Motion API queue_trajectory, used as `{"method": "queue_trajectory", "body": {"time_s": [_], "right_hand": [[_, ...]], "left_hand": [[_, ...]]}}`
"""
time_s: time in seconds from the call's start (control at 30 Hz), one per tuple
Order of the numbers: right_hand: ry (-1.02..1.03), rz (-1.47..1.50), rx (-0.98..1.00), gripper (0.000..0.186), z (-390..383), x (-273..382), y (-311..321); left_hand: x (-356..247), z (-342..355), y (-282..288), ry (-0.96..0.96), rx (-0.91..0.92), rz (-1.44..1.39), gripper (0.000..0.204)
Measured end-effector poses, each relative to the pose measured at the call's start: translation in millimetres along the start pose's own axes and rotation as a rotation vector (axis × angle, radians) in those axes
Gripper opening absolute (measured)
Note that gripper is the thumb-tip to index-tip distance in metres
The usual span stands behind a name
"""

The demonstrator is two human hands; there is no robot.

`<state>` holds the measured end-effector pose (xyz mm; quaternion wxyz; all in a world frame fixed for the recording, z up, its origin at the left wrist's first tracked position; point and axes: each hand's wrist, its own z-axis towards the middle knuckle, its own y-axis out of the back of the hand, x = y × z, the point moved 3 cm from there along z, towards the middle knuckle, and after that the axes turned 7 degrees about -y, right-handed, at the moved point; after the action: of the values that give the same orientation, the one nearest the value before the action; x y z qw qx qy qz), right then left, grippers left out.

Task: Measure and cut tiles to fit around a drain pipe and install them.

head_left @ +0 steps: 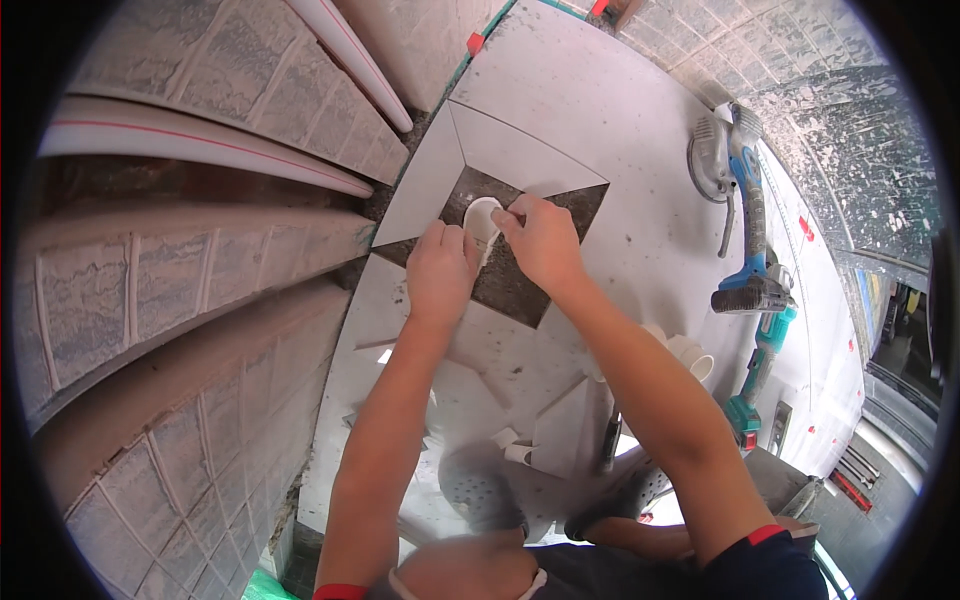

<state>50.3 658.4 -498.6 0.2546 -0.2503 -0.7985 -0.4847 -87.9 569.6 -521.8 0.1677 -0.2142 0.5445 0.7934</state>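
Observation:
A short white plastic pipe piece (pixel 484 212) with an open, oval-looking end is between my two hands. It stands over the dark square recess (pixel 510 292) cut into the pale floor tiles (pixel 560 85). My left hand (pixel 440 275) has its fingers closed on the left side of the pipe piece. On the other side, my right hand (pixel 543 243) pinches its rim between thumb and fingers. The lower end of the pipe piece is partly hidden, so I cannot tell how deep it sits in the recess.
A blue cordless angle grinder (pixel 742 190) and a teal cordless tool (pixel 768 350) lie on the right. White pipe fittings (pixel 692 358) are beside my right forearm. Tile offcuts (pixel 470 385) lie near my feet (pixel 485 485). White pipes (pixel 210 140) run along the left wall.

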Motion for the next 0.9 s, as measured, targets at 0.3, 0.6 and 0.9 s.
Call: {"method": "queue_trajectory", "body": {"time_s": [0.3,0.6,0.9], "right_hand": [[0.415,-0.452,-0.013,0.019,-60.0,-22.0,-0.6],[0.464,-0.81,0.109,0.029,-75.9,-29.3,10.4],[0.455,-0.785,0.148,0.046,-93.5,-23.7,23.6]], "left_hand": [[-8.9,-10.5,-2.4,0.062,-0.009,0.079,0.017],[-23.6,-26.0,16.9,0.087,0.095,-0.079,0.008],[-38.5,-15.4,53.4,0.032,0.326,0.156,0.029]]}}
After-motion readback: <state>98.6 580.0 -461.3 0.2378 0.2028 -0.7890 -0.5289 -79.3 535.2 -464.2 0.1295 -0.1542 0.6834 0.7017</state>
